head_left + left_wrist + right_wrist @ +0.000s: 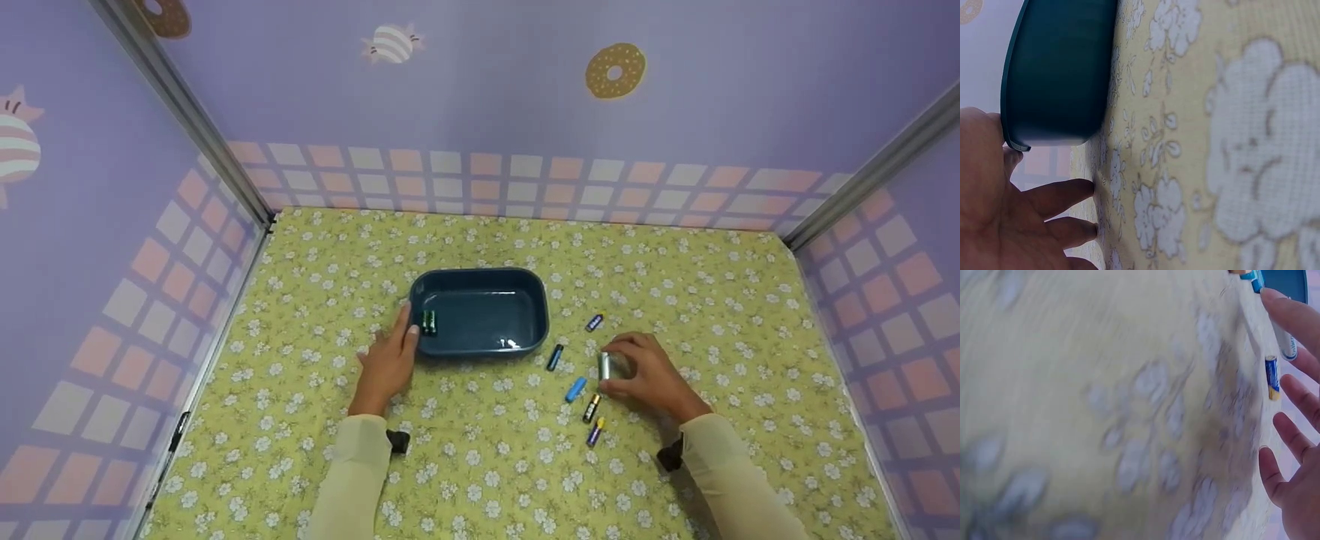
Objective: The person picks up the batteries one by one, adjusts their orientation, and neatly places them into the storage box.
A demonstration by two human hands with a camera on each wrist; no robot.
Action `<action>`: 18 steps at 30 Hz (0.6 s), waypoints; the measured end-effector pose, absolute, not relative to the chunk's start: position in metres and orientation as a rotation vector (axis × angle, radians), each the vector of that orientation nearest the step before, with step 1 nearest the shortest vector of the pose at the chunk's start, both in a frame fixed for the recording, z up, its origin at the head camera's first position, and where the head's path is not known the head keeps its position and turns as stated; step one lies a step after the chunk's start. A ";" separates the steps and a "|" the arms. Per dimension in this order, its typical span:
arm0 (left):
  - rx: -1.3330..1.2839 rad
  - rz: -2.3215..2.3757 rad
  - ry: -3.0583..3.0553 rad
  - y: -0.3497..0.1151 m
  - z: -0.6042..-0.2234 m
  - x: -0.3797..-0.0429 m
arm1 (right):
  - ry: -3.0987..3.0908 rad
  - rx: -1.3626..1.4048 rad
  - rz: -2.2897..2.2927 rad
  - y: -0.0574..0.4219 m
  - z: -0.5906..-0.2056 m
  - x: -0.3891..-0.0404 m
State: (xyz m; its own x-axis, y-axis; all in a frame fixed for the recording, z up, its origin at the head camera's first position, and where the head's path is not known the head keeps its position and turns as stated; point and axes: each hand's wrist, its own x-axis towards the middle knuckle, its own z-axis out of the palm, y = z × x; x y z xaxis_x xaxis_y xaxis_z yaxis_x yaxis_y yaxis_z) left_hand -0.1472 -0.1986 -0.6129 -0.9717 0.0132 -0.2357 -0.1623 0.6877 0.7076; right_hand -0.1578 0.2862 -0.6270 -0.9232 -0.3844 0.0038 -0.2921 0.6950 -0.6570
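My left hand [388, 364] holds the left rim of a dark blue rectangular dish [487, 352], thumb at the inner edge and forefinger along the outside. Its other fingers spread over the cloth in the left wrist view. Two green batteries [429, 322] lie side by side in the dish's left end. To the right of the dish, my right hand [649, 371] pinches a silvery-white battery [605, 366] by its ends, between thumb and fingers. In the right wrist view this white battery [1286, 343] shows beyond the fingertips, and the remaining fingers are spread.
Loose batteries lie between dish and right hand: purple-yellow [595, 322], dark blue [555, 358], light blue [576, 389], black-gold [592, 409] and another purple-yellow one [595, 433]. A yellow floral cloth [465, 442] covers the table. Purple panels [495, 90] enclose the back and sides.
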 end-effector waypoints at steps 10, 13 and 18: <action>-0.117 1.148 2.689 -0.198 -0.613 -0.148 | 2.801 -0.619 -1.143 0.262 -0.616 -0.167; -0.117 1.146 2.686 -0.198 -0.613 -0.148 | 2.800 -0.633 -1.169 0.256 -0.613 -0.171; -0.121 1.136 2.680 -0.198 -0.613 -0.148 | 2.780 -0.657 -1.226 0.246 -0.607 -0.177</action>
State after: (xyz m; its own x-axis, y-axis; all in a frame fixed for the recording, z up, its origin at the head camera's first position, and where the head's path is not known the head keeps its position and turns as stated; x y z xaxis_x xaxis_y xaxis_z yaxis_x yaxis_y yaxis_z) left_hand -0.1482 -0.1984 -0.6128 -0.9708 0.0125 -0.2396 -0.1635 0.6963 0.6989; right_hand -0.1767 0.2457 -0.6070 -0.9101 -0.3910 0.1371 -0.3650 0.5998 -0.7121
